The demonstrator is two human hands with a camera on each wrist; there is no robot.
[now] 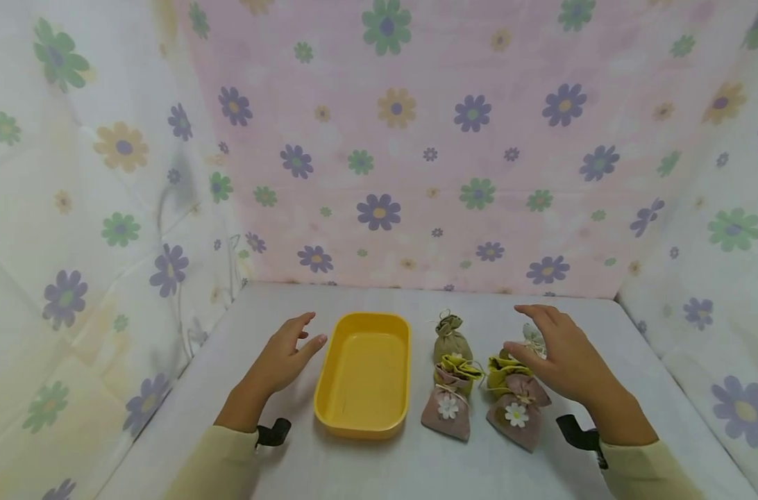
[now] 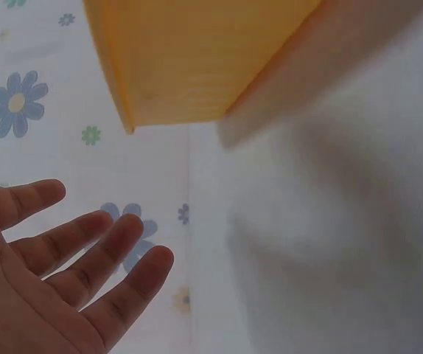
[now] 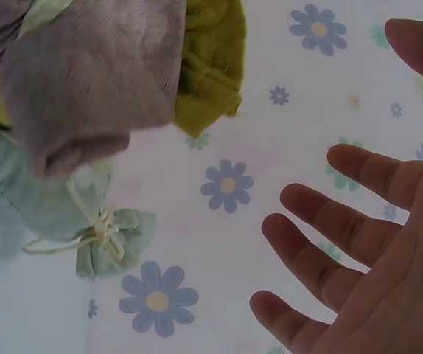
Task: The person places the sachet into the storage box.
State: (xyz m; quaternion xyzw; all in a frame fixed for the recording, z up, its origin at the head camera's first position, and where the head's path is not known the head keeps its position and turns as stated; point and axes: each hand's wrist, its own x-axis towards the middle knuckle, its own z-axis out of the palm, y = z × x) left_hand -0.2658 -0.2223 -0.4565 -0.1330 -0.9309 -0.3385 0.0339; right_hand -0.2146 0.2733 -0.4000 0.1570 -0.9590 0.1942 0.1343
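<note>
An empty yellow tray stands on the white table. My left hand hovers just left of it, fingers spread and holding nothing; in the left wrist view the tray's side rises beyond the fingers. To the tray's right lie several small drawstring pouches: a mauve one with a white flower, an olive one behind it, and another mauve one with a flower. My right hand is held above the right-hand group, empty, partly hiding a pale green pouch. Yellow-green pouches sit among them.
Flower-printed cloth walls enclose the table at the back and both sides. A dark strap piece sticks out at the left wrist, and a similar one at the right.
</note>
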